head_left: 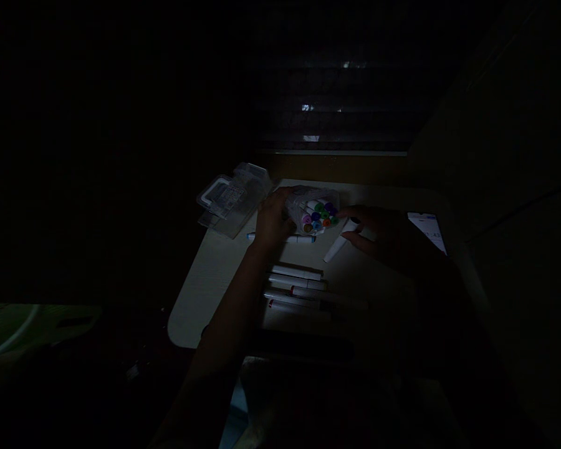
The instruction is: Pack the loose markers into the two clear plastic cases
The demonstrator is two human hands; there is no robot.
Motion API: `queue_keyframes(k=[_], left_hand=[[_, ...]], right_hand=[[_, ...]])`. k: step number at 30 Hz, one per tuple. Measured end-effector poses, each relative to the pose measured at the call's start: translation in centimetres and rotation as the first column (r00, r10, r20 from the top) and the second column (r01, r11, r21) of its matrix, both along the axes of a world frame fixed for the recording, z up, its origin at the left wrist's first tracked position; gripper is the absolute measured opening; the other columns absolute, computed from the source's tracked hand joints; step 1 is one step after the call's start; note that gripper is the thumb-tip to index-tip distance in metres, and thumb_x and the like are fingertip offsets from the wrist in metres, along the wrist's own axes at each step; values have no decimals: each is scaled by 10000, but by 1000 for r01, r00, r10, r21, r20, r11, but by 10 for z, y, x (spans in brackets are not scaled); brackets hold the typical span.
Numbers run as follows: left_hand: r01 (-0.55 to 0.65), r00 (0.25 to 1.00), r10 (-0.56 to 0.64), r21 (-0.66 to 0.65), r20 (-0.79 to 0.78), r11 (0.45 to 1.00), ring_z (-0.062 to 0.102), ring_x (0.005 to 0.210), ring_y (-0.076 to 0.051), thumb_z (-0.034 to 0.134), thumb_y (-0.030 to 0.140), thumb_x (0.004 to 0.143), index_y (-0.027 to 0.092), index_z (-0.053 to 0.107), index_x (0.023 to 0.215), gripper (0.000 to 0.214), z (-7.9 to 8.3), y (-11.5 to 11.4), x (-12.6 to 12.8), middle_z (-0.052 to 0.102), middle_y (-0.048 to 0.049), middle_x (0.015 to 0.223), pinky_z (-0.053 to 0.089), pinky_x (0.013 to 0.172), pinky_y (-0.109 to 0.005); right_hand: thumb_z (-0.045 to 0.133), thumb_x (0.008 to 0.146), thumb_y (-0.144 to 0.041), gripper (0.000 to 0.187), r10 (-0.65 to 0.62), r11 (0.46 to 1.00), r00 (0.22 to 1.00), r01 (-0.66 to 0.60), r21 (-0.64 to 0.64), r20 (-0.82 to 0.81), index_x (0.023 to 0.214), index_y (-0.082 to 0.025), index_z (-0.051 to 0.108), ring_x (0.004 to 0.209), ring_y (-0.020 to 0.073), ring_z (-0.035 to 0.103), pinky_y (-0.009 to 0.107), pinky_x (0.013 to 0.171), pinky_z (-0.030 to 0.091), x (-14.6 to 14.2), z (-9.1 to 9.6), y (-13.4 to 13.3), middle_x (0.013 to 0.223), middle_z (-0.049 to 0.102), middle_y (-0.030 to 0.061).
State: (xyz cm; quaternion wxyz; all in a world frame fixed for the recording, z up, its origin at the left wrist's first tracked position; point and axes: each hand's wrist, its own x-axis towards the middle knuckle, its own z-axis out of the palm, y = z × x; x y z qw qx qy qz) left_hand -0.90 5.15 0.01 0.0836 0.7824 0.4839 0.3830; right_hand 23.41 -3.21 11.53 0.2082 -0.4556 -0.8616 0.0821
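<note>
My left hand (273, 218) is closed on the left side of a clear plastic case (299, 194), which lies on its side. Several markers (324, 215) are stacked inside, their coloured ends in green, purple, blue, orange, pink and brown facing me. Just right of the case, my right hand (371, 231) pinches a white marker (337, 247) that slants down to the left over the table. Beyond my left wrist lies a blue-ended marker (303, 239). Nearer to me, several white markers (297, 272) lie in a rough row, some with red ends.
The room is very dark. On the pale table (201, 293), a clear plastic lid with a handle (222, 194) lies at the back left. A lit phone (427, 231) rests at the right, partly behind my right arm. A dark long shape (303, 345) runs along the front edge.
</note>
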Motion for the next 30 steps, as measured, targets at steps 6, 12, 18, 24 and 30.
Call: queue_keyframes(k=[6, 12, 18, 24, 30], left_hand=[[-19, 1000, 19, 12, -3, 1000, 522, 1222, -271, 613, 271, 749, 215, 477, 1278, 549, 1, -2, 1, 568, -95, 1307, 412, 1011, -412], [-34, 999, 35, 14, -8, 999, 529, 1208, -274, 613, 205, 707, 213, 487, 1288, 595, 4, -3, 2, 575, -95, 1304, 428, 983, -412], [-2, 1000, 2, -5, -3, 1000, 524, 1220, -266, 572, 176, 723, 211, 485, 1294, 578, 6, -3, 1, 570, -89, 1312, 425, 1000, -411], [-9, 1000, 9, 11, -17, 1000, 547, 1192, -257, 591, 209, 731, 208, 511, 1272, 547, 6, -4, 1, 598, -85, 1282, 431, 1004, -402], [-23, 1000, 23, -6, -20, 1000, 535, 1214, -276, 572, 164, 730, 219, 521, 1289, 564, 6, -5, 0, 581, -93, 1315, 431, 1009, -436]], right_hand=[[591, 843, -270, 364, -29, 988, 992, 48, 146, -126, 1205, -226, 584, 809, 148, 675, 264, 686, 548, 5, 11, -8, 1020, 708, 25], [607, 852, -282, 328, -40, 939, 978, 108, 328, -207, 1179, -262, 590, 798, 155, 667, 270, 669, 569, 7, 26, -26, 971, 702, 10], [575, 873, -290, 342, -30, 924, 971, 117, 363, -237, 1215, -292, 571, 755, 148, 661, 265, 650, 565, 5, 29, -33, 988, 697, 4], [572, 862, -243, 253, -26, 913, 961, 135, 385, -276, 1114, -239, 592, 725, 128, 670, 226, 633, 566, 4, 32, -34, 935, 714, 8], [590, 846, -271, 256, -25, 892, 961, 146, 428, -277, 1100, -245, 605, 746, 146, 683, 226, 619, 571, 9, 33, -37, 880, 712, 19]])
